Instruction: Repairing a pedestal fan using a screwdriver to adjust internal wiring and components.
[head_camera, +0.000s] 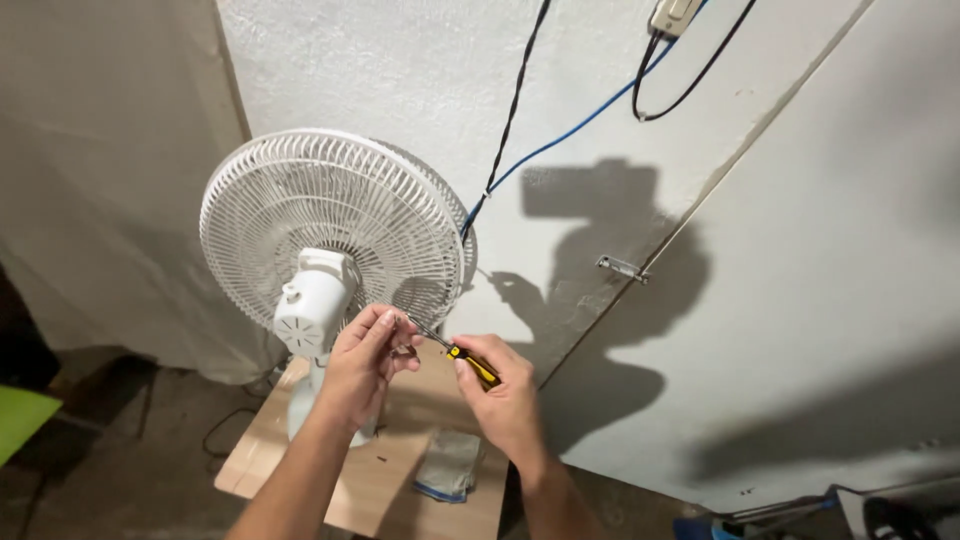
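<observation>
A white table fan (330, 225) stands on a small wooden board (395, 470), seen from its back with the motor housing (312, 305) facing me. My right hand (505, 395) grips a screwdriver with a yellow and black handle (472, 365), its metal shaft pointing up-left toward the fan. My left hand (365, 365) is pinched around the screwdriver's tip, right beside the motor housing and rear grille. Whether it also holds a screw is hidden by the fingers.
A folded grey cloth (450, 465) lies on the board near its front edge. Black and blue cables (560, 135) run down the white wall to the fan. A metal latch (622, 268) sits on the wall seam. A green object (20, 420) is at far left.
</observation>
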